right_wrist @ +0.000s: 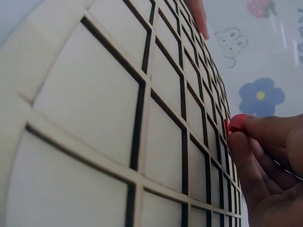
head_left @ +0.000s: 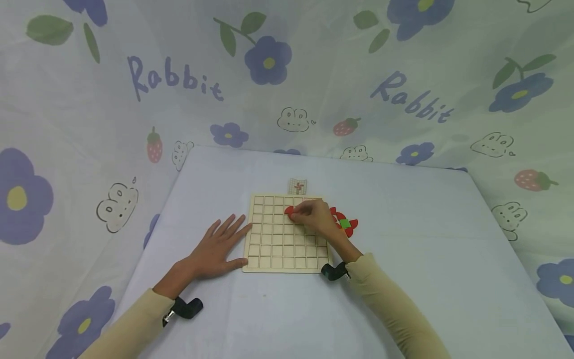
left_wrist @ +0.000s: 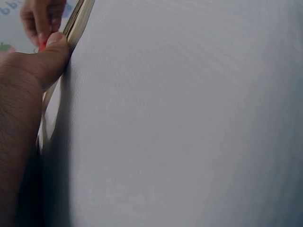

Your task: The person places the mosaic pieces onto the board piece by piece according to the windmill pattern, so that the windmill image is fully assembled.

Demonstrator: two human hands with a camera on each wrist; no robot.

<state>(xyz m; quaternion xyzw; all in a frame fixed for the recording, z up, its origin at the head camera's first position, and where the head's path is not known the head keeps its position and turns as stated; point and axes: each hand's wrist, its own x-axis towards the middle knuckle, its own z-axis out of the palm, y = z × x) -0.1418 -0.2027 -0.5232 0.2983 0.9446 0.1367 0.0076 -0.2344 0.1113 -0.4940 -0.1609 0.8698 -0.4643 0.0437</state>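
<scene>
A wooden grid board [head_left: 271, 239] with square cells lies on the table. My right hand [head_left: 316, 217] is over its upper part, thumb and index finger pinching a small red piece [right_wrist: 238, 122]. Just beyond that piece, a sliver of another red piece [right_wrist: 226, 126] shows at the grid in the right wrist view; the fingers partly cover this spot. Spread on the cloth, my left hand [head_left: 215, 252] has its straight fingers and thumb at the board's left edge.
Right of the board lies a group of red pieces [head_left: 353, 224] with a green piece [head_left: 345, 224], partly behind the right hand. A small picture card [head_left: 298, 186] with a red pinwheel pattern sits behind the board. White cloth [head_left: 426, 259] covers the table.
</scene>
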